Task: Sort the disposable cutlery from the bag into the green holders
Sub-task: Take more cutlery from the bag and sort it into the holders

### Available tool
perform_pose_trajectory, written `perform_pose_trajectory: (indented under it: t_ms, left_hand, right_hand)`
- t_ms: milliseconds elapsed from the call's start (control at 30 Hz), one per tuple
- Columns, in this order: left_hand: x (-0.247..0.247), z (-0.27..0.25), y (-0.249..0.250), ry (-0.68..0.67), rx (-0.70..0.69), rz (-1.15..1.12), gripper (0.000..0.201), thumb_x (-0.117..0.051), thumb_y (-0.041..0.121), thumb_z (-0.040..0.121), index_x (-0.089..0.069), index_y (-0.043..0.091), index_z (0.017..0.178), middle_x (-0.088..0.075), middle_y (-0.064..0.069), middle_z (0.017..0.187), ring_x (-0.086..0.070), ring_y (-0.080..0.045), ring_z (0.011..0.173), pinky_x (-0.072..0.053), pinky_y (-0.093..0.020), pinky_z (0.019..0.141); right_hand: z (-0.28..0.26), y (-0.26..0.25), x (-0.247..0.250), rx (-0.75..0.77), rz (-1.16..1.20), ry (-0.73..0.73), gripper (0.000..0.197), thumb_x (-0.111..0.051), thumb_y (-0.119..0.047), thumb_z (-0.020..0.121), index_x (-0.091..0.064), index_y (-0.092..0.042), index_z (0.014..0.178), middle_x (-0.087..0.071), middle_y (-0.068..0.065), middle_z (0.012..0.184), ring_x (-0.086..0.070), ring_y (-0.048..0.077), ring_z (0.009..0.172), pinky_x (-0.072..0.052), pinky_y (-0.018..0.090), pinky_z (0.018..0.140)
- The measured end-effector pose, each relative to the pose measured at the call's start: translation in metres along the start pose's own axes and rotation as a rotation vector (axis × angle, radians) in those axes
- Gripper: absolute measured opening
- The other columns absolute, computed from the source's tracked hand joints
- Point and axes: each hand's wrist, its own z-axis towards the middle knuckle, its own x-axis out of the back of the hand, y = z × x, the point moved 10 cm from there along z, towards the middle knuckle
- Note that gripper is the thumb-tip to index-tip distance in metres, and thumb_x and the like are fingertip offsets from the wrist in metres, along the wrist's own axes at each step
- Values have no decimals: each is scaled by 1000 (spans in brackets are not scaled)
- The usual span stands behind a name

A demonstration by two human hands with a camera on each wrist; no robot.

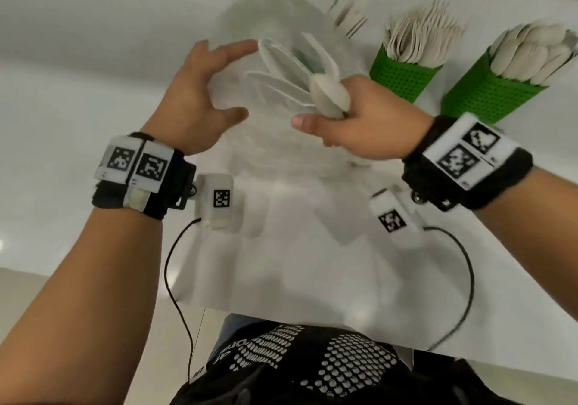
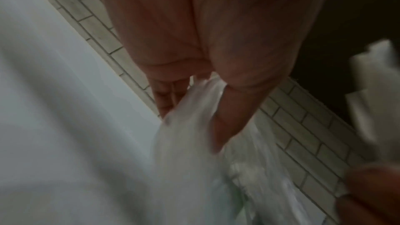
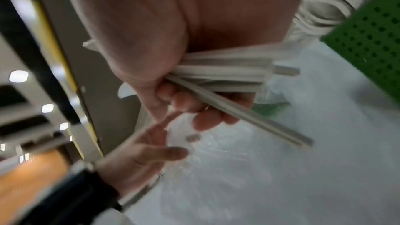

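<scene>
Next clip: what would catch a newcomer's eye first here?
Most likely the two green holders at the table's far right, packed with pale cutlery. Next, the right hand at centre gripping a fanned bunch of spoons by their bowls over the clear bag, with the left hand spread open at the bag's left side.

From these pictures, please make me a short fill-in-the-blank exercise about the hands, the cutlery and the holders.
1. The right hand holds a bundle of white ____.
2. The two holders on the table are ____ in colour.
3. The left hand touches the clear plastic ____.

Missing words: cutlery; green; bag
</scene>
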Motion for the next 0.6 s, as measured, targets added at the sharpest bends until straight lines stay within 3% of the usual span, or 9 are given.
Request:
perform_pose_trajectory:
  t_ms: [100, 200, 300, 333, 367, 400, 467, 533, 600]
  left_hand:
    - [-6, -3, 4, -16, -26, 4, 81, -60, -8, 78, -43, 36, 144, -34, -5, 146, -38, -16, 136, -41, -34, 109]
    - [-2, -16, -10, 125, 53, 64, 66, -56, -8, 81, -54, 29, 135, -32, -6, 148, -36, -14, 136, -34, -25, 110]
    - [18, -40, -5, 468, 93, 163, 28, -62, 15, 85, -62, 15, 113, -44, -9, 124, -49, -18, 112, -46, -30, 94]
    - [18, -45, -5, 490, 155, 185, 19, -63, 24, 87, -61, 12, 102, -50, -4, 110, -53, -18, 99, -48, -33, 85]
    - [8, -44, -8, 393, 263, 198, 26, -61, 37, 90, -60, 10, 92, -57, 0, 95, -57, -19, 88, -49, -36, 79]
    - [-12, -43, -15, 207, 397, 201, 43, -55, 51, 92, -60, 8, 86, -63, 0, 83, -62, -22, 78, -52, -39, 76]
    - [-50, -49, -18, -82, 594, 87, 69, -42, 71, 89, -61, 5, 91, -69, -5, 77, -69, -24, 62, -58, -41, 67]
    - [-73, -46, -11, -126, 653, -111, 70, -42, 72, 88, -53, 9, 116, -69, -6, 94, -71, -21, 64, -59, -37, 56]
    - [-86, -39, -1, -101, 634, -255, 62, -50, 61, 91, -40, 20, 137, -62, -4, 113, -69, -18, 79, -58, -35, 55]
  right_hand:
    - [16, 13, -1, -18, -99, 12, 24, -61, -30, 94, -64, -8, 88, -62, -1, 75, -55, 4, 61, -41, 20, 57]
    - [20, 34, -9, -51, -470, -78, 7, -62, -16, 86, -57, -12, 88, -56, 2, 76, -57, 23, 73, -39, 28, 60]
    - [11, 78, -25, -273, -759, -222, 23, -70, -31, 81, -54, -16, 90, -47, -1, 70, -55, 26, 72, -41, 28, 59]
    - [10, 89, -26, -325, -751, -210, 29, -71, -38, 80, -55, -16, 90, -47, 0, 70, -55, 26, 72, -42, 29, 60]
    - [9, 96, -25, -352, -672, -167, 32, -71, -42, 80, -57, -15, 90, -50, 1, 71, -56, 26, 72, -43, 29, 61]
    - [7, 99, -23, -365, -540, -100, 32, -71, -43, 80, -60, -15, 87, -54, 2, 72, -57, 25, 71, -43, 28, 61]
    - [-1, 94, -24, -375, -163, 24, 26, -72, -40, 82, -59, -20, 72, -58, -2, 67, -58, 14, 62, -41, 25, 55]
    - [-15, 82, -44, -409, 221, -3, 25, -70, -30, 87, -57, -20, 68, -54, -8, 53, -51, 5, 45, -38, 22, 48]
    - [-32, 67, -76, -471, 571, -179, 25, -64, -17, 92, -55, -12, 69, -46, -5, 43, -40, 9, 34, -34, 21, 39]
